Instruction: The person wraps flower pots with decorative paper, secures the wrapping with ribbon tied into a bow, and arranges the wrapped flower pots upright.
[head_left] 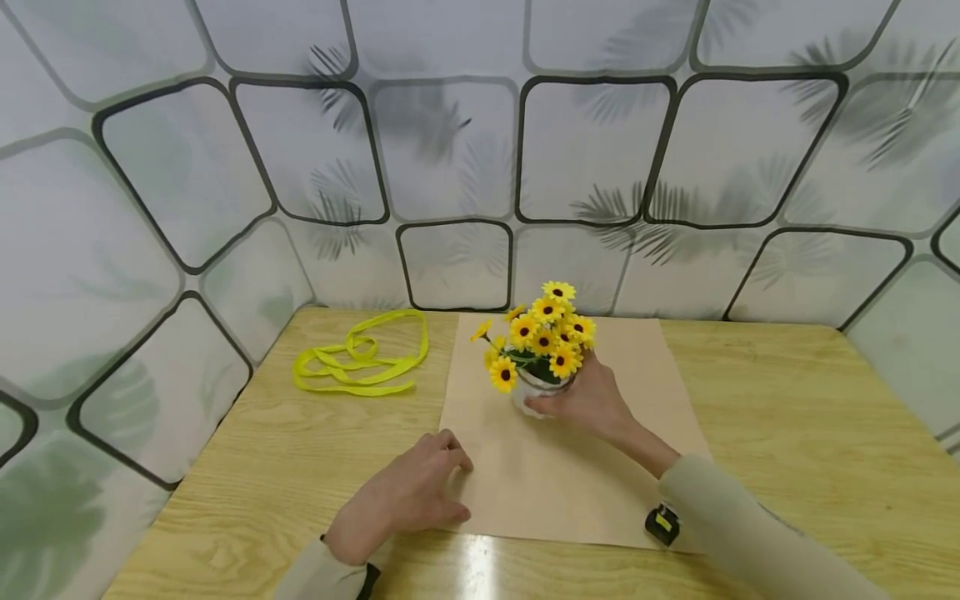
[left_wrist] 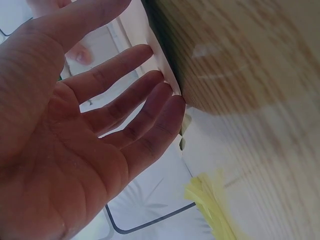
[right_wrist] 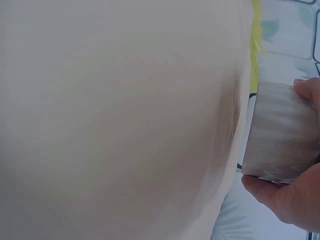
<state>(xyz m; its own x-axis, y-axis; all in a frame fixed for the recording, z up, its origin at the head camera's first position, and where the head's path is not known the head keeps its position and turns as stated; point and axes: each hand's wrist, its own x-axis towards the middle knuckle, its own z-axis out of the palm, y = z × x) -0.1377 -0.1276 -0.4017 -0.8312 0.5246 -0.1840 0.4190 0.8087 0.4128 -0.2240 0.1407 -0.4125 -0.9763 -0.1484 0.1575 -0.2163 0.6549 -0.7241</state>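
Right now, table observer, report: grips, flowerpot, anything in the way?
Right grip round white pot of yellow flowers, clear of brown paper. Left grip at paper's left edge. Yellow ribbon off the paper, seemingly not in the way.

Pale leaf-patterned walls [head_left: 585,158] on 3 sides of a glossy wooden table [head_left: 795,425]

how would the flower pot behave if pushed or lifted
The flower pot could tip easily if bumped high up, since the yellow flowers spread wider than it. It's probably fairly light, as the right hand alone holds it.
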